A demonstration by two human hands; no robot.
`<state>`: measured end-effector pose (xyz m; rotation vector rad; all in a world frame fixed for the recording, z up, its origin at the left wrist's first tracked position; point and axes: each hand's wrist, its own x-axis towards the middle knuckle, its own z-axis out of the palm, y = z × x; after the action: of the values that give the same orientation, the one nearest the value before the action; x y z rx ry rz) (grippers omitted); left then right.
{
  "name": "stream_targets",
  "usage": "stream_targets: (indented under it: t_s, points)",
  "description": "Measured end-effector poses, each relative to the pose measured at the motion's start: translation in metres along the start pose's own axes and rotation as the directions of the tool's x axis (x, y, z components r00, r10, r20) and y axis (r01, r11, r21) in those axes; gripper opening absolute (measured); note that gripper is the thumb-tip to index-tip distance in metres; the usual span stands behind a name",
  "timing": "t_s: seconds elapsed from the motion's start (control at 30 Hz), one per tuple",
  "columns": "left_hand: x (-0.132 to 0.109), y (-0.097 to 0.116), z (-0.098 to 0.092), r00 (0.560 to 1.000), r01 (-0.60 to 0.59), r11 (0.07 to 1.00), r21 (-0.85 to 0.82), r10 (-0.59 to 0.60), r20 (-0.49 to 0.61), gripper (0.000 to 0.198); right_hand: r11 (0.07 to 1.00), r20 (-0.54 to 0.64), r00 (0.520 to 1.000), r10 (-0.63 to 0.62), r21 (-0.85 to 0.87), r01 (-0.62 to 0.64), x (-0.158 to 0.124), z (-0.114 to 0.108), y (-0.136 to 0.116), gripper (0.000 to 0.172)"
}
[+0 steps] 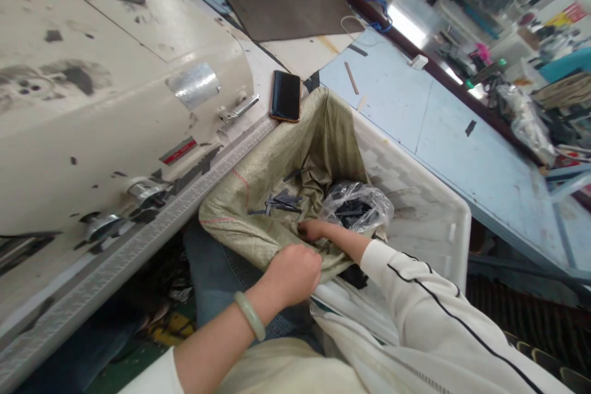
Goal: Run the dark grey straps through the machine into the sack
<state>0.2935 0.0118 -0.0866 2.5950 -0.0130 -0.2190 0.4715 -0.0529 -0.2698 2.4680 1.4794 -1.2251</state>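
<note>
An olive woven sack [272,166] lines one end of a white plastic bin [450,240]. My left hand [295,271], below a pale green bangle [250,316], is closed in a fist on the sack's near rim. Inside the sack, my right hand [314,229] reaches low with its fingers curled down; what they hold, if anything, is hidden. Dark narrow strips [282,202] lie in the sack just beyond those fingers. Beside my right wrist is a clear plastic bag [381,203] with black pieces in it.
A large cream machine [115,104] with a ruler edge [221,172] stands at left. A phone [285,96] rests by the sack's far corner. Behind are a light blue table [489,172] with scattered scraps and a dark brown sheet [286,6]. Cluttered goods fill the upper right.
</note>
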Motion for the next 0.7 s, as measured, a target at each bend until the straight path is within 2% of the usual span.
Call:
stream_targets:
  t_s: [0.07, 0.13, 0.23, 0.3, 0.37, 0.47, 0.7]
  points:
    - [0.0, 0.0, 0.001, 1.0, -0.005, 1.0, 0.002, 0.005, -0.004, 0.018, 0.994, -0.01, 1.0, 0.026, -0.104, -0.027, 0.021, -0.008, 0.003, 0.03]
    - [0.0, 0.0, 0.001, 1.0, -0.008, 1.0, -0.002, 0.008, -0.005, 0.017, 0.981, -0.067, 0.998, 0.016, -0.191, -0.028, 0.044, -0.015, 0.003, 0.037]
    - [0.0, 0.002, 0.002, 1.0, 0.001, 1.0, -0.015, -0.001, -0.017, 0.014, 0.951, -0.099, 0.99, -0.096, -0.303, 0.062, 0.074, -0.015, -0.006, 0.062]
    - [0.001, 0.002, 0.004, 1.0, 0.006, 1.0, -0.027, -0.007, -0.017, 0.014, 0.923, -0.071, 0.981, -0.182, -0.357, 0.145, 0.09, -0.009, -0.014, 0.067]
    - [0.001, 0.002, 0.007, 1.0, 0.009, 0.999, -0.046, -0.01, -0.015, 0.015, 0.895, -0.032, 0.97, -0.239, -0.396, 0.207, 0.104, -0.001, -0.02, 0.056]
    - [0.002, 0.001, 0.008, 1.0, 0.011, 0.997, -0.08, -0.012, -0.011, 0.016, 0.87, -0.009, 0.966, -0.258, -0.437, 0.228, 0.116, 0.008, -0.025, 0.043]
    - [0.003, 0.0, 0.01, 1.0, 0.002, 0.994, -0.114, -0.002, -0.002, 0.012, 0.834, 0.022, 0.963, -0.269, -0.495, 0.244, 0.111, 0.013, -0.021, 0.031]
